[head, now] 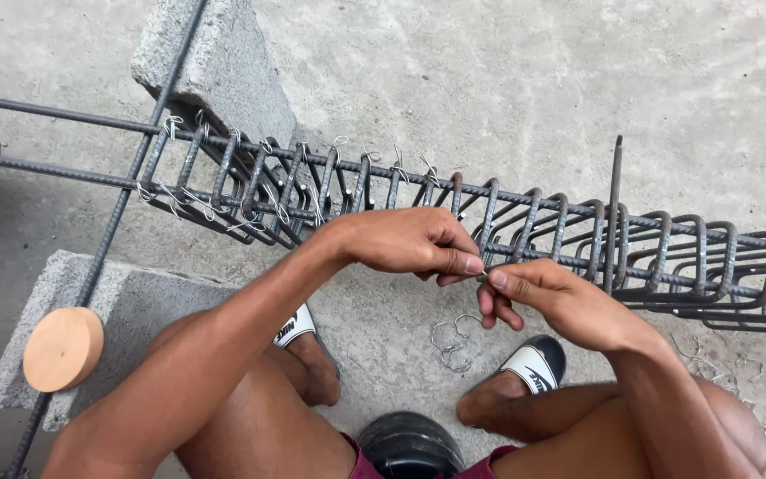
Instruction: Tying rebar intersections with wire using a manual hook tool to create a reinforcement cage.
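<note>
Clearly, both hands meet at the middle of the view, just at the near long bar of a rebar cage [525,231] that runs from 9 o'clock to 3 o'clock across the concrete floor [507,80]. The left hand [405,241] comes in from 8 o'clock, its grip closed, thumb and forefinger pinched on a short piece of tie wire [482,277]. The right hand [547,297] comes in from 4 o'clock, and its grip is also closed on the same wire, so the wire sits exactly between the two sets of fingertips, touching both. The wire is small and mostly hidden; whether it already wraps the bar cannot be told.

The cage is made of ribbed long bars with many bent stirrups. Toward 9 o'clock the stirrups carry twisted wire ties; toward 3 o'clock they look bare. One loose upright bar [614,213] stands among the stirrups just at 1 o'clock from the right hand.

Two grey concrete blocks [214,71] lie at 11 and 8 o'clock. A round wooden disc [63,349] rests on the nearer block. Loose bent wire pieces [454,341] lie on the floor at 6 o'clock from the hands, between two slide sandals [534,364].
</note>
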